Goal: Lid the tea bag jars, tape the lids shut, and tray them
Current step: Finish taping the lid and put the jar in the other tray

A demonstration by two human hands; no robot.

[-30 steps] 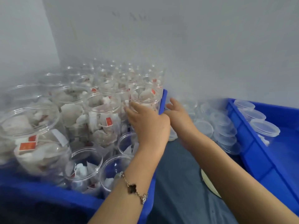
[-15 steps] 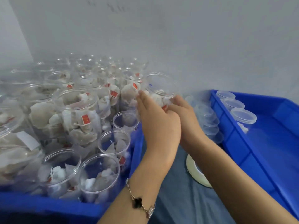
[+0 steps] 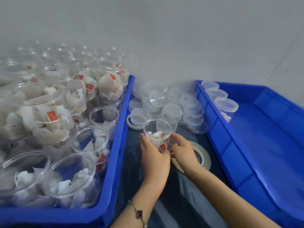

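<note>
Left hand (image 3: 154, 155) and right hand (image 3: 182, 149) both grip 1 open jar (image 3: 157, 134) upright btwn the bins. Suggest: left steadies, right fetches lid (image 3: 171, 111), seats it square.

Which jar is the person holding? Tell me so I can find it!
Look between the two blue trays, left tray and right tray, on the dark cloth. One open jar stands before the lid pile, gripped by the left hand and right hand; it alone is outside a tray.

Soft, even, bright light with faint shadows; far jars (image 3: 69, 58) at the left bin's back edge blur, picture edges bend
</note>
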